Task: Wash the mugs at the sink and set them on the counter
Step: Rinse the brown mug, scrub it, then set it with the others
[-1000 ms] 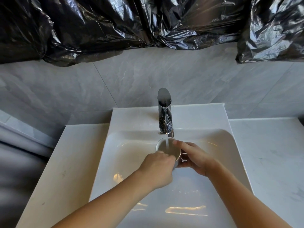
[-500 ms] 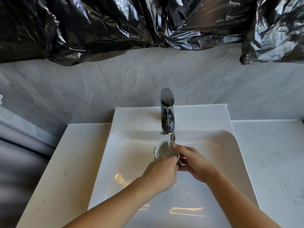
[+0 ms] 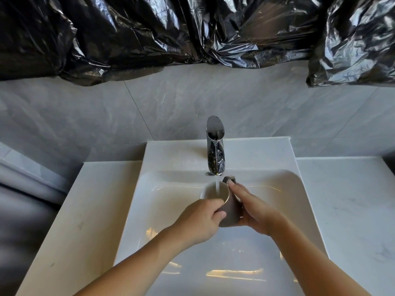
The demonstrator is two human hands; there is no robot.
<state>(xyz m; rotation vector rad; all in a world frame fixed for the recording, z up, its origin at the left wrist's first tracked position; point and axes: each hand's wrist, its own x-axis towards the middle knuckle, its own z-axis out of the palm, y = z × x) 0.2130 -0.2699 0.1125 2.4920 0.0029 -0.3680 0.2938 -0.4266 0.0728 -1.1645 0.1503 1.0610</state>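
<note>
2 hands (image 3: 199,221) (image 3: 256,212) grip glossy grey mug (image 3: 229,212) | chrome faucet (image 3: 215,146) streaming | white basin (image 3: 149,210)

Crumpled black plastic sheeting (image 3: 171,33) spans the frame from 9 to 3 o'clock along the top, hanging over a grey marbled tile wall (image 3: 149,112). A second bunched black plastic piece (image 3: 354,43) sits at 2 o'clock, separated by a narrow gap.
</note>
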